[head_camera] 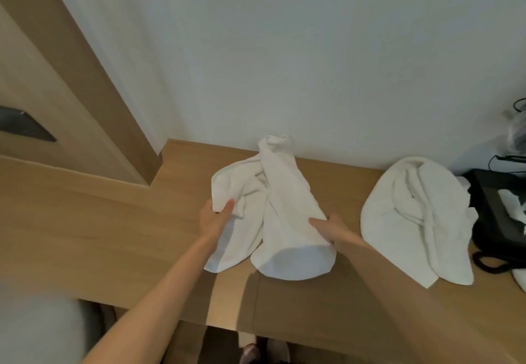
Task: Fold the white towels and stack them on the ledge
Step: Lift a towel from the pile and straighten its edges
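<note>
A crumpled white towel [281, 207] lies on the wooden ledge [113, 235] in front of the white wall. My left hand [216, 218] grips its left edge, thumb on top of the cloth. On the towel's right edge, my right hand [331, 228] holds the fabric with the thumb over it and the fingers tucked behind. A second white towel [412, 221] sits bunched in a rounded heap further right on the same ledge, untouched.
A black bag [498, 221] with cables and white items stands at the far right, against the second towel. A wooden door [42, 93] with a dark handle plate is at the left. A grey blurred shape fills the lower left corner. Below the ledge's front edge feet show.
</note>
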